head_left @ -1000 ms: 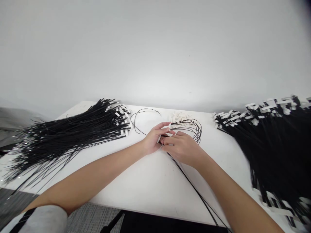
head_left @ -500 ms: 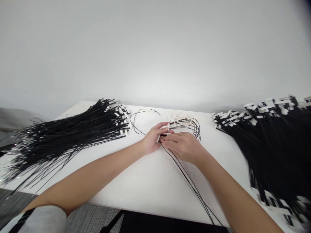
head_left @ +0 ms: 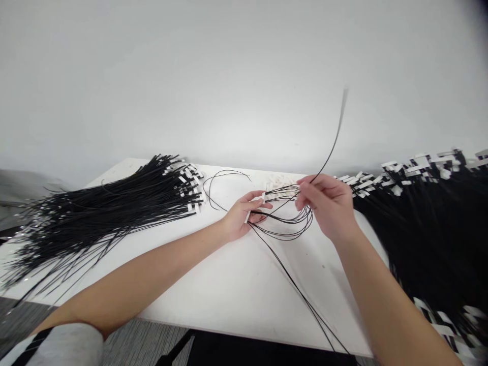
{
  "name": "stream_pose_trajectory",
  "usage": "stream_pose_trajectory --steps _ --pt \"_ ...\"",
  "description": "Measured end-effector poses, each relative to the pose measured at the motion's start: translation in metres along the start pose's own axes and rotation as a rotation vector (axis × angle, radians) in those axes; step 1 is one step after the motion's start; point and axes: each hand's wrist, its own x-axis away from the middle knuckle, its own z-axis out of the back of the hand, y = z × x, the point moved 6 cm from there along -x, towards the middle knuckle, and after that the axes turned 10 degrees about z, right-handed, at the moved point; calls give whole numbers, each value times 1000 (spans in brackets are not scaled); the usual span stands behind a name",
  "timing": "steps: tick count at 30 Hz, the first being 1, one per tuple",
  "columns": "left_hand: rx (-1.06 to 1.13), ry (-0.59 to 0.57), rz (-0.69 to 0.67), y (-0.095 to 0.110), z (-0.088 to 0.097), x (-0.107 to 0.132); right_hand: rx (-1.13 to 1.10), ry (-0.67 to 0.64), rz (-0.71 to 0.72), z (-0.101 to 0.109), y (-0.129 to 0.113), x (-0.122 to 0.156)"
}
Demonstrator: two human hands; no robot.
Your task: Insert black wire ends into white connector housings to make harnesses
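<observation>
Near the middle of the table, my left hand is closed on a small white connector with thin black wires in it. A second white piece shows against the palm. From the hand the wires bend to the right in a round loop. My right hand, right of the loop, pinches one black wire between thumb and fingers. Its free end sticks up in front of the wall, blurred at the tip. A few loose wires trail from the left hand to the table's front edge.
At the left lies a large bundle of black wires with white-tagged ends. Another big pile covers the right side. Small white connectors are heaped behind the hands, and a curled wire lies left of them. A wall stands behind.
My right hand has moved up and to the right, away from the left hand, drawing a wire whose end now points upward. My left hand has stayed in place.
</observation>
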Motion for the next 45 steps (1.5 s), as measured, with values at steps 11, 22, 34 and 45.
stream_pose_trajectory --steps 11,22,34,45 --pt "-23 21 -4 1 0 2 -450 656 -66 66 12 -14" --pt "-31 -2 -3 1 -1 1 217 -147 -451 21 19 3" --pt "-51 -19 -25 2 -3 3 528 -332 -488 11 22 9" --pt "-91 -26 -40 3 -5 3 561 -327 -515 13 28 9"
